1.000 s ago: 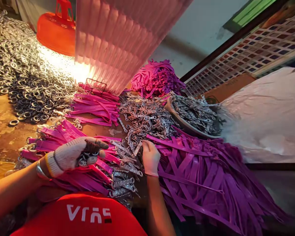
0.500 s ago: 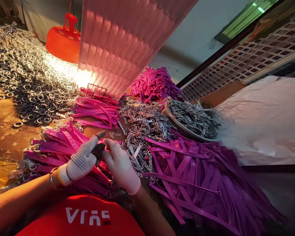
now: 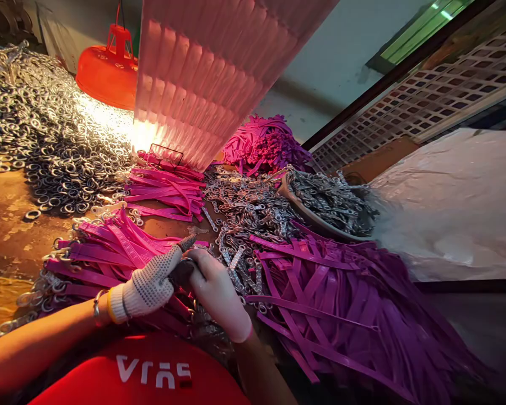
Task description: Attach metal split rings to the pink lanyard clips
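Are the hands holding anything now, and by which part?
Cannot tell: the gloved left hand and gloved right hand meet, hiding whatever may be between them.

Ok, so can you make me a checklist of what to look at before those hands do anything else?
1. Left hand gloved: ok, the glove is white with dots.
2. Right hand gloved: ok, its glove is plain and pale.
3. Hands close together: ok, they meet above the pink straps.
4. What the hands are holding: cannot tell, it's hidden where they meet.
5. Light on: ok, the red lamp shines on the metal rings.
6. Purple straps lined up neatly: not ok, several cross over each other.
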Demonstrator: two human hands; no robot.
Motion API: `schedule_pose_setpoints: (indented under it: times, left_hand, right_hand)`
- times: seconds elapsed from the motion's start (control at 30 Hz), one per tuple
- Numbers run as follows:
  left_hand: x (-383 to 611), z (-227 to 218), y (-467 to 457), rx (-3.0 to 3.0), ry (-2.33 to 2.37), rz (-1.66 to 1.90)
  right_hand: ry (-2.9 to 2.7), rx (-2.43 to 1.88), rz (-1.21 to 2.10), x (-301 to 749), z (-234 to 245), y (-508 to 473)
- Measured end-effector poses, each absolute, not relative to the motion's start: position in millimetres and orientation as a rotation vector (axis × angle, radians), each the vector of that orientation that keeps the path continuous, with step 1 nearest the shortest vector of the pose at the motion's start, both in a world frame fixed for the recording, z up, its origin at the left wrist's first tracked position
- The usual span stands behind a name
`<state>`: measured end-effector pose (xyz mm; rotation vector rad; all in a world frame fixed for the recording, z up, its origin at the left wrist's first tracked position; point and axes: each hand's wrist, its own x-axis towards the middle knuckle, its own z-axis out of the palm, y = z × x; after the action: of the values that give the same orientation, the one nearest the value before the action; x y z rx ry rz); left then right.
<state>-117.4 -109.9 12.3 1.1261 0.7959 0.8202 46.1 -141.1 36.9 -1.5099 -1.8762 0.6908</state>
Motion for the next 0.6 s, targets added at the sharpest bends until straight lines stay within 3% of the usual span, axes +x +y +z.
schedule_pose_setpoints:
  times: [0.2,0.47,0.6]
  left_hand:
    - [-119,26,-102,1.414,0.907,0.683]
    - [-119,38,-109,1.122,0.772,0.401]
    - [-103,49,-85,1.058,0.764,0.36]
  right_hand:
    - [-2.085,-1.594,0.249,54,31,-151]
    - [-2.109,-1.611,-0.149,48,29,-172]
    - [-1.882,-1.627,0.128,58,21,-173]
